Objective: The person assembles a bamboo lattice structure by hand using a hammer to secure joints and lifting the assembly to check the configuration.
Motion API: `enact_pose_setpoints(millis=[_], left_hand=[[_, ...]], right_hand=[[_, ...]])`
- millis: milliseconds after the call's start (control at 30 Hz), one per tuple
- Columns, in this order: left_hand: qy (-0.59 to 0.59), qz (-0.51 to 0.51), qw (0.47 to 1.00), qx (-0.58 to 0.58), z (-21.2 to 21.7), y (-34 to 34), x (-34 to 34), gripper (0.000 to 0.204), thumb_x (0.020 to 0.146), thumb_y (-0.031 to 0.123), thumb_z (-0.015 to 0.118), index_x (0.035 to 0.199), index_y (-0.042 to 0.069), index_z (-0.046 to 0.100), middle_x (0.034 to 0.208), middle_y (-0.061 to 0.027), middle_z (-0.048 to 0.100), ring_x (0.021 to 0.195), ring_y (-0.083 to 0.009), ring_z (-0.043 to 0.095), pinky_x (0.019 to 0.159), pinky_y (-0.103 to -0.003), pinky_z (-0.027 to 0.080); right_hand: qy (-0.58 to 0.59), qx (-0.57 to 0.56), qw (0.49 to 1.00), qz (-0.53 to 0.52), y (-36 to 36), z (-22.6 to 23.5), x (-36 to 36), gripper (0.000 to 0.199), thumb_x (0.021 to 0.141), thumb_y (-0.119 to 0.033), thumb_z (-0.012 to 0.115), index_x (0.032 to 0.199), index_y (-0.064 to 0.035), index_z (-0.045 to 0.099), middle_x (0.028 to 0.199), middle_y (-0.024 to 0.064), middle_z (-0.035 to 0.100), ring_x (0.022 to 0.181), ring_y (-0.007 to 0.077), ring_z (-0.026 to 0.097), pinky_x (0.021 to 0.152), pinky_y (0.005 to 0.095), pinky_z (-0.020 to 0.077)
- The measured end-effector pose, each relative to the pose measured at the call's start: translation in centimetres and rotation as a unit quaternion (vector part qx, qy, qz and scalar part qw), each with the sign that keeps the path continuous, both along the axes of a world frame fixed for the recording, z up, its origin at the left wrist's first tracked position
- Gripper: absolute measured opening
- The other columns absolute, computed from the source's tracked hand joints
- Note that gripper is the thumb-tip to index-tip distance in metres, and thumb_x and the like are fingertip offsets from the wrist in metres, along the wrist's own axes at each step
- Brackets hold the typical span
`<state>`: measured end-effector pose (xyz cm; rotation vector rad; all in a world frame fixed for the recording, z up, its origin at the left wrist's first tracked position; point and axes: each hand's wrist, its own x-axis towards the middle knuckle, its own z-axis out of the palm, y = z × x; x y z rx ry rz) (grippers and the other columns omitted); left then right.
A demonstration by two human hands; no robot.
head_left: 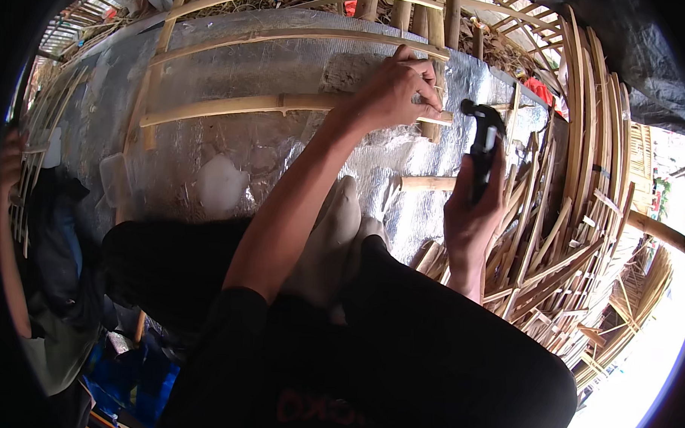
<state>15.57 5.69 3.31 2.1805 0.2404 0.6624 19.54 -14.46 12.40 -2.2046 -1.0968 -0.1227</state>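
A ladder-like frame of split bamboo lies over a silvery foil sheet (284, 167), its long crosspieces resting on shorter end pieces. My left hand (399, 91) is closed in a pinch over the right end of the nearest bamboo crosspiece (233, 107), where it meets the right end piece (436, 28). Whatever lies between those fingertips is too small to make out. To the right, my right hand (474, 218) grips a black claw hammer (487, 132), holding it raised with the head up, apart from the bamboo.
A big pile of bamboo strips (537, 243) stands at the right. A short bamboo piece (426, 184) lies on the foil between my hands. My socked feet (342, 221) are near the middle. Left are a clear plastic container (116, 180) and another person's arm (11, 248).
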Motion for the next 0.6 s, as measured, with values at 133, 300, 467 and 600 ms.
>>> enact_pose_setpoints(millis=[133, 300, 467, 600], left_hand=[[-0.002, 0.014, 1.0, -0.003, 0.0, 0.1, -0.4, 0.015, 0.07, 0.02, 0.087, 0.084, 0.017, 0.081, 0.098, 0.0023, 0.065, 0.104, -0.0202, 0.054, 0.094, -0.036, 0.048], [0.005, 0.004, 1.0, -0.003, 0.6, 0.0, -0.4, 0.018, 0.071, 0.021, 0.087, 0.086, 0.016, 0.08, 0.101, 0.0011, 0.066, 0.108, -0.0212, 0.055, 0.094, -0.037, 0.049], [0.0, 0.021, 1.0, 0.015, 0.6, 0.1, -0.3, 0.032, 0.072, 0.032, 0.086, 0.098, 0.014, 0.078, 0.107, -0.0011, 0.066, 0.113, -0.0239, 0.055, 0.098, -0.04, 0.047], [0.009, 0.001, 1.0, 0.03, 0.1, 0.2, 0.0, 0.044, 0.072, 0.043, 0.083, 0.105, 0.015, 0.076, 0.116, 0.001, 0.065, 0.121, -0.0219, 0.051, 0.106, -0.042, 0.042]], right_hand=[[0.132, -0.057, 0.989, -0.017, -0.1, 1.8, 0.0, 0.046, 0.099, -0.013, 0.061, 0.14, 0.0032, 0.048, 0.108, 0.0235, 0.071, 0.095, 0.0257, 0.072, 0.077, 0.0346, 0.0563], [0.12, 0.033, 0.992, -0.013, 0.1, 0.9, -0.5, 0.048, 0.098, -0.009, 0.061, 0.142, 0.0046, 0.047, 0.112, 0.0211, 0.069, 0.096, 0.0201, 0.069, 0.079, 0.0311, 0.055], [0.215, 0.0, 0.976, -0.032, -0.3, 0.3, -0.5, 0.049, 0.098, -0.011, 0.062, 0.141, 0.0068, 0.046, 0.122, 0.0236, 0.064, 0.104, 0.0219, 0.066, 0.085, 0.0323, 0.0536], [0.167, 0.011, 0.986, 0.002, -0.4, -0.3, 0.3, 0.05, 0.098, -0.011, 0.062, 0.141, 0.0069, 0.046, 0.121, 0.0239, 0.064, 0.103, 0.0216, 0.066, 0.085, 0.0318, 0.0537]])
